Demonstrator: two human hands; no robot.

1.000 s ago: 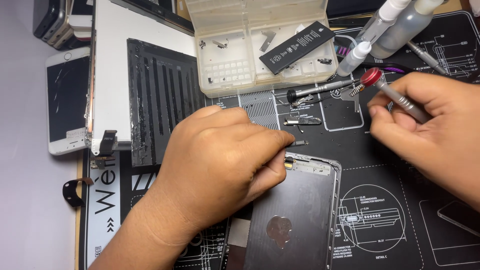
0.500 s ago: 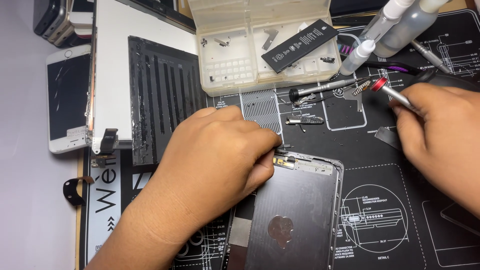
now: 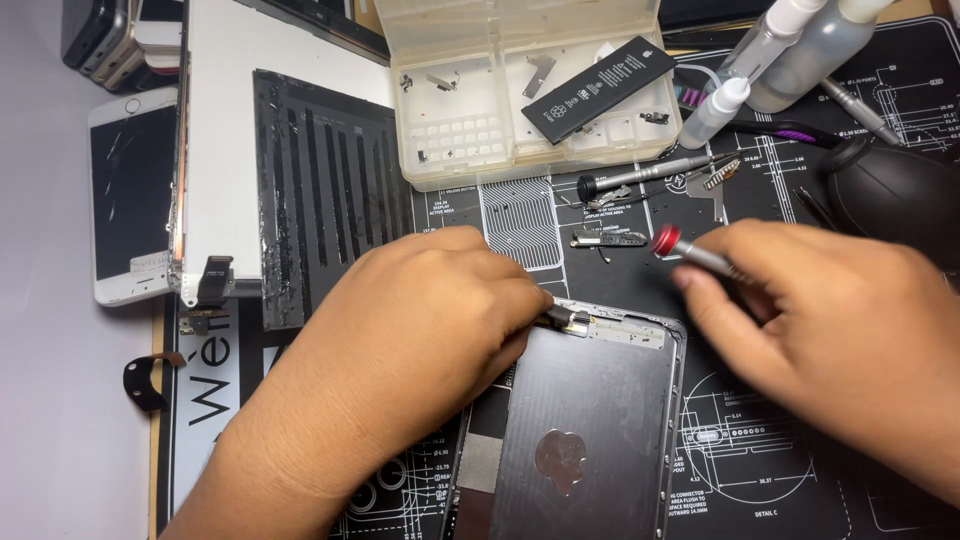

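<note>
While your left hand (image 3: 420, 330) pins the phone housing's (image 3: 590, 420) top-left corner, its long axis toward you, your right hand (image 3: 830, 340), closed around the red-capped screwdriver (image 3: 690, 252), hovers just right.

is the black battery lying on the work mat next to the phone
No, the black battery lies across the clear plastic parts tray at the top, well away from the phone housing.

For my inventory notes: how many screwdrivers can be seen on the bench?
2. The red-capped screwdriver is held in the right hand. The black-capped screwdriver lies on the mat below the parts tray. Others may be hidden.
</note>
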